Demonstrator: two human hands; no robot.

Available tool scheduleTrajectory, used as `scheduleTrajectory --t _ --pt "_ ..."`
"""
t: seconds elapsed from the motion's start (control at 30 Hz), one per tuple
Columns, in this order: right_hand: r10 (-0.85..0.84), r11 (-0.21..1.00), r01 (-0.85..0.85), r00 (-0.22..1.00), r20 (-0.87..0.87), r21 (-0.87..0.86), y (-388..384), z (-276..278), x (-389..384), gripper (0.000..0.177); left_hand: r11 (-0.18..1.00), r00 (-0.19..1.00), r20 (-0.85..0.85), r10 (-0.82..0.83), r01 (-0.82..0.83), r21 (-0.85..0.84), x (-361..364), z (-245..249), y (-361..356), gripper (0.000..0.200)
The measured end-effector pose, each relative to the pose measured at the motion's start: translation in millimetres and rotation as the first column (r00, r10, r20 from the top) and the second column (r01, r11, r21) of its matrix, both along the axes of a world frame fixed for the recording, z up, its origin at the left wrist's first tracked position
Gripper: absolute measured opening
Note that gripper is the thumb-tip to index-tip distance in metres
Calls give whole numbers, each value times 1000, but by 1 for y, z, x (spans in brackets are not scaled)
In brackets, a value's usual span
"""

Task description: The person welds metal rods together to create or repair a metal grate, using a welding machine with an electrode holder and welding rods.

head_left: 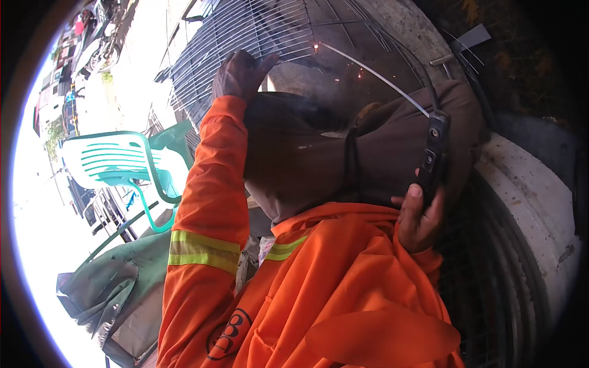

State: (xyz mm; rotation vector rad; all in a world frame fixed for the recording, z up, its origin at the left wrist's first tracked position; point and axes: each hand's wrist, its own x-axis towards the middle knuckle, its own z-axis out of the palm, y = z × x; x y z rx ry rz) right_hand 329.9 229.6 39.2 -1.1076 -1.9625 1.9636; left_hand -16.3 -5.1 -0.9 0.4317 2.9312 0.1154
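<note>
My right hand (422,214) is wrapped round the black handle of a welding electrode holder (434,150). A thin pale welding rod (374,78) runs from the holder up and left. Its tip glows against the end of a metal wire grille (245,30), and small sparks fall below it. My left hand (240,76) grips the near edge of the grille, with its fingers curled and its thumb stretched to the right along the wires. Part of the grille lies beyond the top edge of the view.
A welding cable (423,70) curves behind the holder. My legs in brown trousers (300,153) lie under the work. To the left stands a green plastic chair (123,159), with a dark green cloth (116,282) below it. A motorcycle (101,46) is parked farther off.
</note>
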Motion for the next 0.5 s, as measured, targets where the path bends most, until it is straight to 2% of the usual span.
scheduleTrajectory --t 0.07,0.17,0.23,0.37,0.43,0.47,0.5 --pt "16 1000 -16 1000 -1 1 0 1 -1 42 1000 1000 -13 -7 7 -15 0 -2 -2 76" --pt "-12 1000 12 1000 1 17 -2 3 -2 42 999 999 -26 -21 22 48 4 4 -2 75" --pt "-2 1000 2 1000 8 11 -1 3 0 42 998 997 52 49 -51 30 7 16 8 73" --pt "17 1000 -17 999 30 -5 1 5 0 43 996 992 98 85 -88 28 4 13 10 73" --pt "6 1000 -5 1000 30 -27 1 2 2 42 991 974 214 69 -42 -129 2 28 22 74" --pt "-5 999 6 999 31 -50 2 2 3 41 991 974 214 69 -42 -128 3 22 18 74" --pt "-4 999 6 999 32 -50 0 2 4 41 995 991 124 54 -43 -94 6 16 13 73"
